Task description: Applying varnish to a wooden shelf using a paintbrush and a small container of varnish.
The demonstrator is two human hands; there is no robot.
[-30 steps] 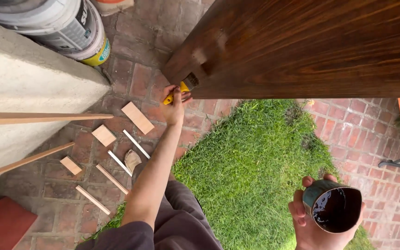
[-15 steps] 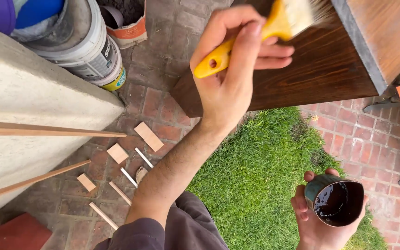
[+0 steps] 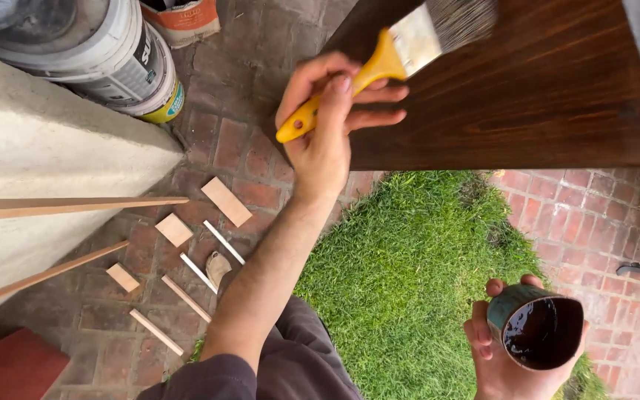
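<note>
Brick paving and a grass patch (image 3: 416,259) fill the background. At upper right, a dark stained board (image 3: 527,96). The left hand (image 3: 331,126) closes its grip around a yellow-handled brush (image 3: 401,52) there. At lower right, the right hand (image 3: 509,355) clasps a small tin (image 3: 538,333) of dark stain.

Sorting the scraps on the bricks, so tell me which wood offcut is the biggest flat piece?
The tan rectangular offcut nearest the brush hand, just under the long stick's tip. The two other flat pieces are smaller squares; the rest are thin strips.

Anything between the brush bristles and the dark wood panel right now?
Nothing visible. The left hand holds the yellow-handled brush, its bristles already over the stained wood panel. The right hand holds the cup of dark stain, low and off to the side.
</note>
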